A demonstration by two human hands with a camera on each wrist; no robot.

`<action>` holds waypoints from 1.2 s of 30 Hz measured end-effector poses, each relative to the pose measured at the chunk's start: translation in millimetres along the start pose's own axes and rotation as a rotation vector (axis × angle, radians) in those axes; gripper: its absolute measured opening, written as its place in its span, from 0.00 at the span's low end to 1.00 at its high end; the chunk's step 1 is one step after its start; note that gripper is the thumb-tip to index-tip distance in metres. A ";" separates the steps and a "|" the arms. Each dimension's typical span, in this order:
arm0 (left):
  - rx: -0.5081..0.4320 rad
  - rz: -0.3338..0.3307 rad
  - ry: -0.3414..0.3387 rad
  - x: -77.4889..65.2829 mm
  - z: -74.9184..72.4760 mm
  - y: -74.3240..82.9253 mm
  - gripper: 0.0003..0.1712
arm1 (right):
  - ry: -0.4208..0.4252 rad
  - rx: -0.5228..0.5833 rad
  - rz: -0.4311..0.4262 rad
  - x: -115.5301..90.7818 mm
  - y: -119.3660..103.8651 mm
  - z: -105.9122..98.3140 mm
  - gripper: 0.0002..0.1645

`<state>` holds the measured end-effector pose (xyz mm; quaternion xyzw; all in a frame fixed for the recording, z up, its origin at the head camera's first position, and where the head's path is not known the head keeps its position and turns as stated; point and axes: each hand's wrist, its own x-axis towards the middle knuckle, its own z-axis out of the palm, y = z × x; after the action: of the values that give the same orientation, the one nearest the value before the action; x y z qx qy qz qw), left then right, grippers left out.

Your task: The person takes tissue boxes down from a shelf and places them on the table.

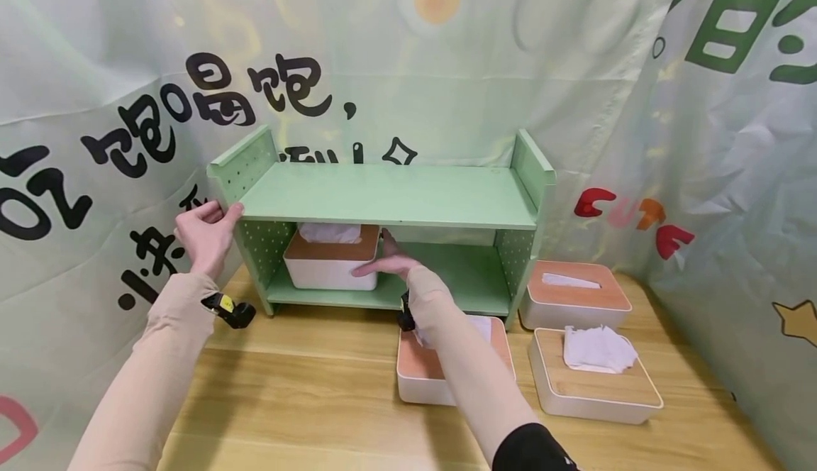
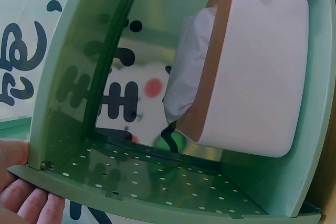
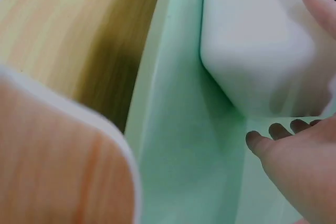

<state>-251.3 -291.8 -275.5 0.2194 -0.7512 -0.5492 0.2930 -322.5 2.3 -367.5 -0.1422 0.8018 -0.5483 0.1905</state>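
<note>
A green two-tier shelf rack (image 1: 383,194) stands on the table against the cloth backdrop. My left hand (image 1: 207,237) grips the front edge of its left side panel, level with the upper board; in the left wrist view the thumb and fingers (image 2: 32,205) lie on opposite sides of the edge. On the lower board, toward the left, sits a white tissue box (image 1: 328,276) with a wooden lid and a tissue sticking out. My right hand (image 1: 394,262) is at its right end, thumb across the front face, the other fingers extended along the right side.
A second tissue box (image 1: 428,389) stands on the wooden table (image 1: 306,379) before the rack, partly under my right forearm. Two further boxes, one behind (image 1: 574,301) and one nearer (image 1: 587,403), stand to the right. The backdrop (image 1: 408,95) rises close behind.
</note>
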 end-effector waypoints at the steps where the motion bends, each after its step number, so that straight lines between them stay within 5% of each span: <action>1: 0.002 -0.002 0.000 -0.2 -0.3 -0.2 0.29 | 0.004 0.007 0.001 1.2 1.5 1.8 0.79; 10: 0.008 -0.008 -0.002 -1.7 0.9 0.6 0.30 | 0.043 0.046 -0.026 11.5 11.6 8.1 0.78; 20: 0.023 0.000 0.000 -3.7 1.5 -1.9 0.30 | 0.020 0.015 -0.045 -4.1 4.1 10.2 0.76; 36: 0.027 -0.005 0.001 -3.0 -0.2 2.6 0.30 | 0.022 -0.034 -0.079 21.4 14.8 6.3 0.79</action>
<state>-249.0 -289.2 -273.5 0.2256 -0.7579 -0.5397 0.2890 -338.8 -7.0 -386.6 -0.1707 0.8068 -0.5433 0.1573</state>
